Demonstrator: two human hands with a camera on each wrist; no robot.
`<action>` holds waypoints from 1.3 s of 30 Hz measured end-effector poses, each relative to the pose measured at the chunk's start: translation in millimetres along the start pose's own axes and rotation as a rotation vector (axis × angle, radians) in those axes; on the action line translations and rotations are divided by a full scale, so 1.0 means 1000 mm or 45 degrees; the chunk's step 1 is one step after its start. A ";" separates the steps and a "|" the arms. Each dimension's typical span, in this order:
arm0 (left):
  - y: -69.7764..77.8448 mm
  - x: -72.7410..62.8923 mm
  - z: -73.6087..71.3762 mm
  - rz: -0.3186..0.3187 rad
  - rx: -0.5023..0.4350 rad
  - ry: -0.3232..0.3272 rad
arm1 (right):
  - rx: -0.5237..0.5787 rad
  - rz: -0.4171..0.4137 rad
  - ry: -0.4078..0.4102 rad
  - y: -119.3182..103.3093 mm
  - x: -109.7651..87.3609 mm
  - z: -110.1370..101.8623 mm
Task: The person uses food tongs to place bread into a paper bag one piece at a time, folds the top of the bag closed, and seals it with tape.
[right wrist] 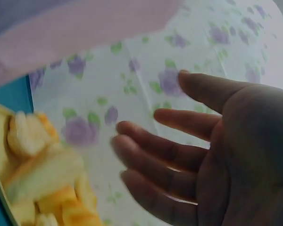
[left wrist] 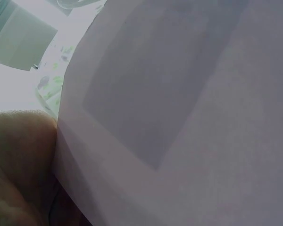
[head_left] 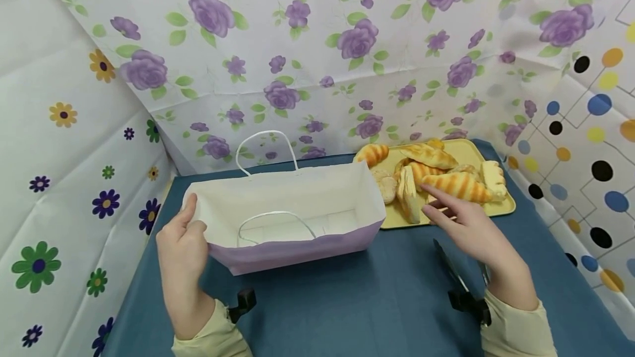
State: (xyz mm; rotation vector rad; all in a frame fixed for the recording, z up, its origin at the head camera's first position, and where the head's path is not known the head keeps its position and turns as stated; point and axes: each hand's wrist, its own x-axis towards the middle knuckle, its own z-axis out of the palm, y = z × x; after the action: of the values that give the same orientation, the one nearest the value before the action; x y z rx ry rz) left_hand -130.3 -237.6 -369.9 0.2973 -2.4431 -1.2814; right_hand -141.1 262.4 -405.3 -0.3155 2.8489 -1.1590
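Observation:
A paper bag [head_left: 302,253], lilac outside and white inside with white cord handles, lies with its mouth toward me. My left hand [head_left: 183,249] pinches its left edge; the bag's lilac wall [left wrist: 203,117] fills most of the left wrist view. Over the near side of a yellow tray [head_left: 397,221], my right hand [head_left: 473,230] reaches with fingers extended, holding nothing. Several bread pieces are heaped there, among them a striped roll [head_left: 458,187] close by its fingertips. In the right wrist view, the hand [right wrist: 193,155] has its fingers spread, apart from the breads [right wrist: 47,174].
A slim dark and silver tool, perhaps tongs [head_left: 451,266], lies below my right hand, partly hidden by the wrist. Blue cloth [head_left: 337,313] covers the table. Flowered sheets [head_left: 317,59] hang behind and at the left, a dotted one [head_left: 595,169] at the right.

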 end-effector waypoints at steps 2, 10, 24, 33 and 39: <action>0.000 0.000 0.000 -0.005 0.009 0.000 | -0.037 0.054 -0.028 0.009 -0.008 -0.005; 0.001 0.001 -0.001 -0.018 -0.009 0.006 | -0.143 0.253 -0.089 0.044 -0.035 -0.014; 0.002 0.000 0.000 -0.091 -0.013 0.015 | -0.173 0.564 -0.290 0.101 -0.075 -0.021; 0.002 0.000 -0.001 -0.098 0.032 0.066 | -0.184 0.582 -0.377 0.122 -0.082 -0.012; 0.001 0.000 -0.002 -0.106 0.046 0.073 | -0.157 0.589 -0.419 0.126 -0.082 -0.007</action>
State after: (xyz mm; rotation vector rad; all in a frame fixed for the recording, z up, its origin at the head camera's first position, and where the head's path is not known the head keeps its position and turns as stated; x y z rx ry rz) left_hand -129.1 -238.7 -367.5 0.4439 -2.4302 -1.2459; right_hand -82.8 372.0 -490.6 0.1361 2.5137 -0.7638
